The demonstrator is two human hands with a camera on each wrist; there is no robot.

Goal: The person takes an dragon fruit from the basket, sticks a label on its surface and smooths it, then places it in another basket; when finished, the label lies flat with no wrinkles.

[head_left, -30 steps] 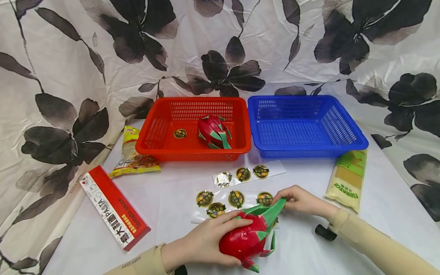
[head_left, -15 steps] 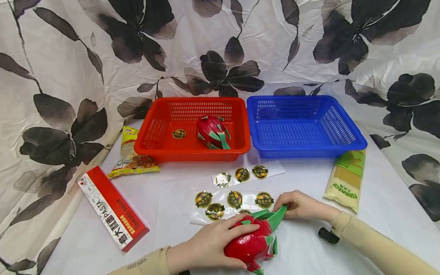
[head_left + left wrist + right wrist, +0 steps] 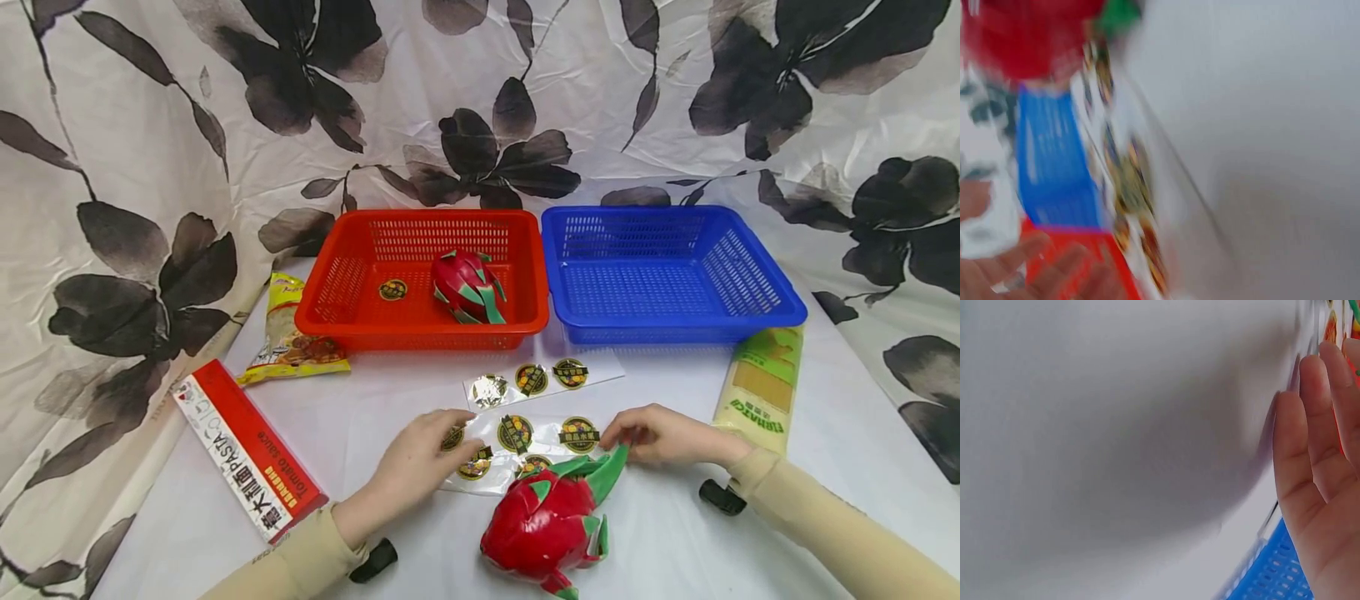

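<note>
A red dragon fruit with green leaf tips [image 3: 536,529] lies on the white table near the front. My left hand [image 3: 408,471] is apart from it, its fingers over the left end of a sticker sheet [image 3: 491,483] with round black-and-gold labels. Beyond the fruit, my right hand [image 3: 660,437] has its thumb and forefinger at a long green leaf, seemingly pinching its tip. In the right wrist view the other fingers [image 3: 1291,434] are fairly straight; thumb and leaf are mostly cut off. The left wrist view is blurred.
Behind stand a red basket [image 3: 420,342] holding another dragon fruit [image 3: 465,287] and a round label [image 3: 393,289], and a blue basket [image 3: 678,321]. A second label strip [image 3: 592,387] lies before them. At left are a pasta box [image 3: 251,450] and snack bag [image 3: 288,333]; at right, a noodle pack [image 3: 761,387].
My left hand has let go of the dragon fruit and moved left and forward onto the sticker sheet. My right hand stays at the leaf tip.
</note>
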